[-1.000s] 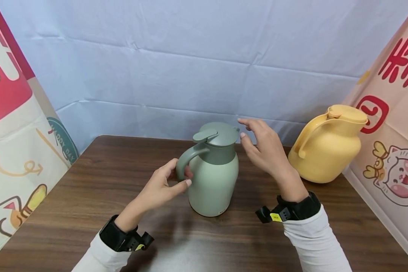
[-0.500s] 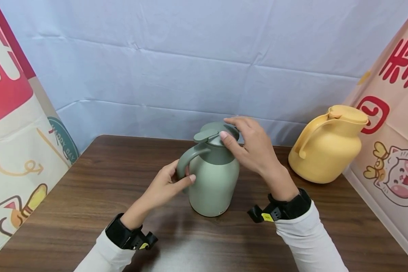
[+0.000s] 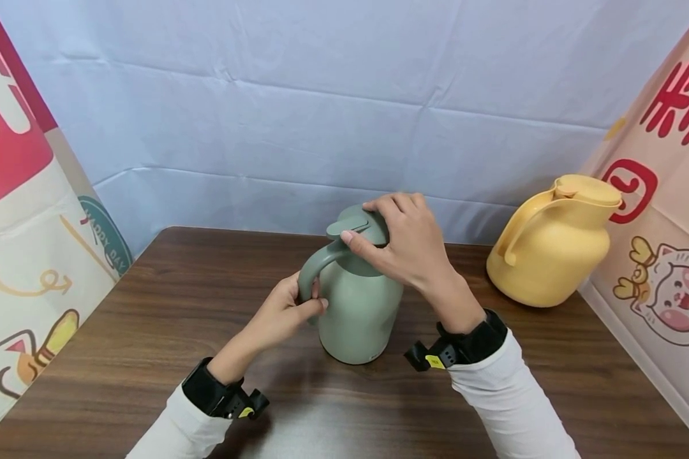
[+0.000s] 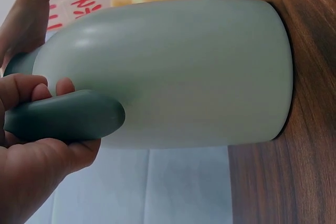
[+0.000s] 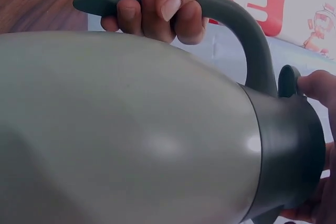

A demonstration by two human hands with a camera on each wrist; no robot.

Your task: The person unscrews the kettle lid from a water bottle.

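A pale green thermal jug (image 3: pixel 358 319) stands upright on the table in the head view, its handle (image 3: pixel 317 266) turned to the left. My left hand (image 3: pixel 278 313) grips the lower part of that handle; the right wrist view shows its fingers (image 5: pixel 152 19) curled round the handle. Over the darker green lid (image 3: pixel 353 220) lies my right hand (image 3: pixel 412 245), holding it between the thumb and the fingers. The thumb touches the small lid lever (image 5: pixel 288 81) in the right wrist view. Part of the lid is hidden under the right hand.
A yellow jug (image 3: pixel 551 255) stands at the back right of the brown wooden table (image 3: pixel 149 344). Behind the table hangs a pale blue cloth (image 3: pixel 264 127). Printed panels border both sides, the right one (image 3: pixel 666 268) close behind the yellow jug.
My right hand has moved left from beside the green jug onto its lid and taken hold there. The left hand has stayed at the handle. The green jug has not visibly moved.
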